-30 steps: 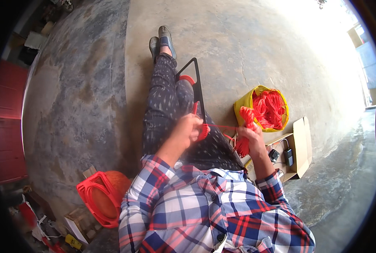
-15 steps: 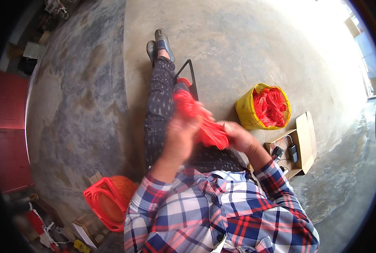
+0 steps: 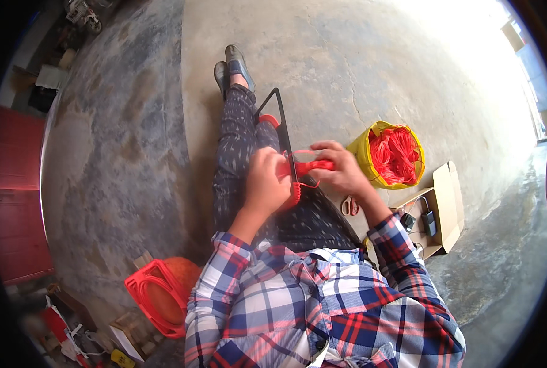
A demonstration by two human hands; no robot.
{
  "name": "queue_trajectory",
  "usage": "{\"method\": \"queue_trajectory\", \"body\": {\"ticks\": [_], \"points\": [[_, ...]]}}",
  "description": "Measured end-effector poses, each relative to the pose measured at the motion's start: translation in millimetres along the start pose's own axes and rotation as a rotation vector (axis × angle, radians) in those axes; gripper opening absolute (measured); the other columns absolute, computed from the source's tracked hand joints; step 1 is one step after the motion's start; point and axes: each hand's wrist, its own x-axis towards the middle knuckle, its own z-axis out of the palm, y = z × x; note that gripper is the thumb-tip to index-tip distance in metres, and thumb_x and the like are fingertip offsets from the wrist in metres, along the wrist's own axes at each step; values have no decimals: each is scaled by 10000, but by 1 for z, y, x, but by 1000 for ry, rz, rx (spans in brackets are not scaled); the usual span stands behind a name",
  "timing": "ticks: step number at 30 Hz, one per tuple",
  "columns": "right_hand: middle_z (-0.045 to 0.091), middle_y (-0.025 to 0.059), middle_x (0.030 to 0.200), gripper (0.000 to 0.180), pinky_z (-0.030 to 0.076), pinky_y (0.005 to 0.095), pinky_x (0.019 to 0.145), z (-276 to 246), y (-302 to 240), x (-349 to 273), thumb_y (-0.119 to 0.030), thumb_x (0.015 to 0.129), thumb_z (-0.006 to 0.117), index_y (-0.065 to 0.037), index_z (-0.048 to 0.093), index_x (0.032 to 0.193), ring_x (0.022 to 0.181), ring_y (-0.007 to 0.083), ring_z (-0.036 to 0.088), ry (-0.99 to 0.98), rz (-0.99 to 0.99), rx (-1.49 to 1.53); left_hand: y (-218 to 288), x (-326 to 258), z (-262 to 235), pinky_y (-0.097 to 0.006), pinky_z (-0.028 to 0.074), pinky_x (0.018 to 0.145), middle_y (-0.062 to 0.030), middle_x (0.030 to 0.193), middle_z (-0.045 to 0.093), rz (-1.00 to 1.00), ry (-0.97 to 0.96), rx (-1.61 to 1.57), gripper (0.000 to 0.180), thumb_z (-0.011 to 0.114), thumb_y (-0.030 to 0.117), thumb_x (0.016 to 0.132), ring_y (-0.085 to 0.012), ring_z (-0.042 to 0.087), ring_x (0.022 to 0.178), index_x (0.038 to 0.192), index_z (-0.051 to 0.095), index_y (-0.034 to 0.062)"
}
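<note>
Over my lap, both hands work on a bundle of red cord (image 3: 313,166) drawn out narrow between them. My left hand (image 3: 267,178) is closed round its left end beside the upright bar of a black metal frame (image 3: 289,140). My right hand (image 3: 339,170) grips the right end, thumb and fingers pressed together. A thin loose strand arcs above and below the bundle. Below my left hand hangs a red coiled part (image 3: 295,195), close to the frame; whether it is tied to it I cannot tell.
Red-handled scissors (image 3: 349,206) lie beside my right thigh. A yellow bucket (image 3: 360,153) full of red cord bundles stands to the right, near an open cardboard box (image 3: 448,208) holding small black devices. At lower left sits an orange-red spool-like frame (image 3: 148,288).
The cord bundle, loose and wide before, is now narrow and level between my hands at the black frame. My right hand has risen slightly, and the scissors have come into sight.
</note>
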Motion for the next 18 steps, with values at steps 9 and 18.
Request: {"method": "queue_trajectory", "body": {"ticks": [9,18], "points": [[582,107,1062,184,410,448,940,-144,-38,-116,-141,760,635,-45,479,774,1050,248,542,396,-44,852,-16,-23,33,-285,349,964,-40,1021,464,-789,-175,-1186,636,544,98,696,-149,469,977,1311,406,11],[497,-27,775,168,435,231,605,-73,-28,-87,-112,835,622,-110,535,978,626,70,454,646,263,966,-6,-36,33,-276,330,963,-33,1033,429,-710,-199,-1092,682,534,90,698,-152,447,985,1360,376,38]]}}
